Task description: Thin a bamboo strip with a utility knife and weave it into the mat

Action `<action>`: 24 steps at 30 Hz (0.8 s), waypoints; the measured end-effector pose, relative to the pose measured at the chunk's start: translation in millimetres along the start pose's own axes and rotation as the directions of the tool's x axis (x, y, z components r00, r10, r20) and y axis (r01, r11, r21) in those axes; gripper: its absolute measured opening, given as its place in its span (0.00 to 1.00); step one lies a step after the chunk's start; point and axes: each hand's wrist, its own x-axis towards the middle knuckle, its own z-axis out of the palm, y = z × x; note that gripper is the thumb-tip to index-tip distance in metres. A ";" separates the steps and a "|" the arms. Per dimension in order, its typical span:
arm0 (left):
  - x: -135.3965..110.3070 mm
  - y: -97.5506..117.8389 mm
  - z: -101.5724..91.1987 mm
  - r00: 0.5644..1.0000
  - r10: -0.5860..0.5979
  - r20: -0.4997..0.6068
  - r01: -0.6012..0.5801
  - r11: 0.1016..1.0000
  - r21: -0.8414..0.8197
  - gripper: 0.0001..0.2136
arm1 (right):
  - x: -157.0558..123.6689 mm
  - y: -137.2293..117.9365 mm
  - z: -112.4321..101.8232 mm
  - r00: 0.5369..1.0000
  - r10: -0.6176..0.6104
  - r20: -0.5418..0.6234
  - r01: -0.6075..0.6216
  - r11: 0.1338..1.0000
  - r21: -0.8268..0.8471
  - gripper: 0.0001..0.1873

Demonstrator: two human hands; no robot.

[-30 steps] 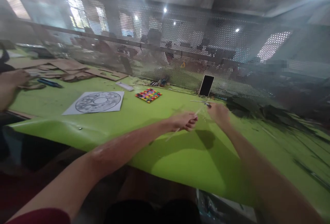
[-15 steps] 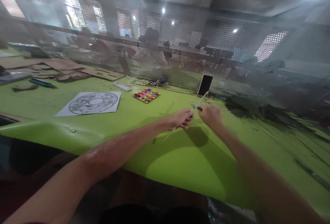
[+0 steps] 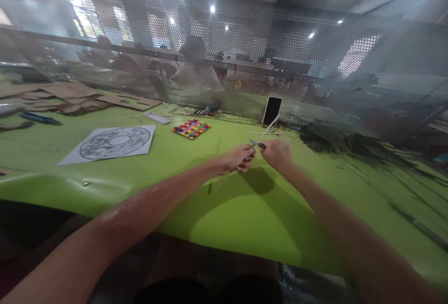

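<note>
My left hand point(image 3: 241, 157) is closed around a thin pale strip point(image 3: 271, 126), whose tail sticks out below the wrist. Its far end rises past my other hand and seems bent or split near the tip. My right hand point(image 3: 279, 155) grips a small knife point(image 3: 257, 144) with a dark handle. The blade points left, right beside the fingertips of my left hand and against or very near the strip; exact contact is too small to tell. Both hands are just above the green table point(image 3: 231, 210).
A patterned ring printed on paper point(image 3: 115, 143) lies left, near a colourful woven square point(image 3: 191, 128) and a small white tray point(image 3: 156, 117). A dark-screened phone point(image 3: 272, 111) leans upright at the back. Brown sheets point(image 3: 70, 90) and a blue cutter point(image 3: 40, 118) lie far left; dark leaves point(image 3: 325, 138) spread right.
The view has swung a little to the right, so everything sits further left. Both hands keep nearly the same hold on the strip and the knife, close together.
</note>
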 end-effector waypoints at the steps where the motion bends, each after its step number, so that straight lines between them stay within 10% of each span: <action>1: 0.5 0.7 -1.1 1.000 0.003 -0.006 -0.003 1.000 -0.004 0.13 | -0.7 -4.3 -0.5 1.000 -0.012 0.005 0.012 1.000 0.001 0.22; 24: -1.1 3.8 -7.3 0.999 -0.034 0.007 0.034 0.999 0.021 0.13 | 15.8 13.9 8.1 0.997 0.059 0.040 -0.060 0.998 0.008 0.23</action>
